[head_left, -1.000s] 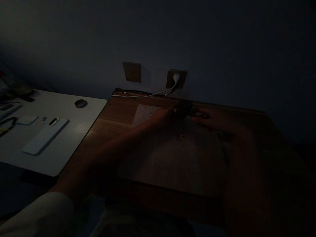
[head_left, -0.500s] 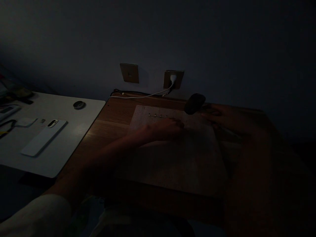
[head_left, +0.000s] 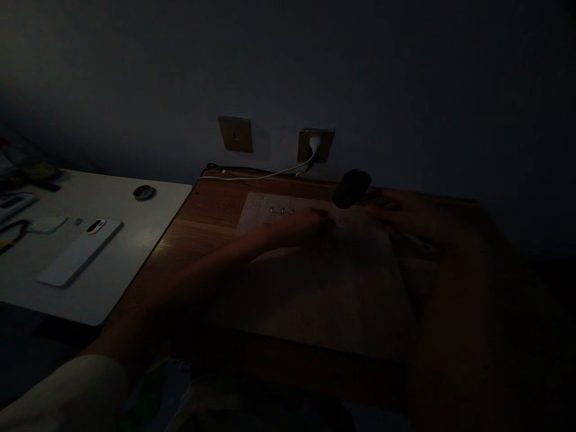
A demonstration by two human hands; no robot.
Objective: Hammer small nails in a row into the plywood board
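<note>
The scene is very dark. My left hand [head_left: 310, 225] is closed over a pale flat board [head_left: 306, 306], with its fingers pinched together. What they hold, if anything, is too dark to see. Just left of those fingers, a short row of small shiny upright pins [head_left: 282, 211], which look like nails, stands on the board's far part. My right hand [head_left: 405, 216], at the board's far right, is closed round the handle of what looks like a mallet. The mallet's dark bulky head [head_left: 352, 189] is raised beyond my left hand; most of its handle is hidden.
The board lies on a brown wooden table [head_left: 180, 234] against the wall. A white cable [head_left: 252, 177] runs along the back to a wall socket [head_left: 316, 145]. On the left, a white table [head_left: 130, 258] bears a white phone [head_left: 81, 252] and a dark round object [head_left: 144, 192].
My left hand has shifted slightly up and left, and one shiny pin at the row's right end is now out of sight. The mallet head has moved slightly left.
</note>
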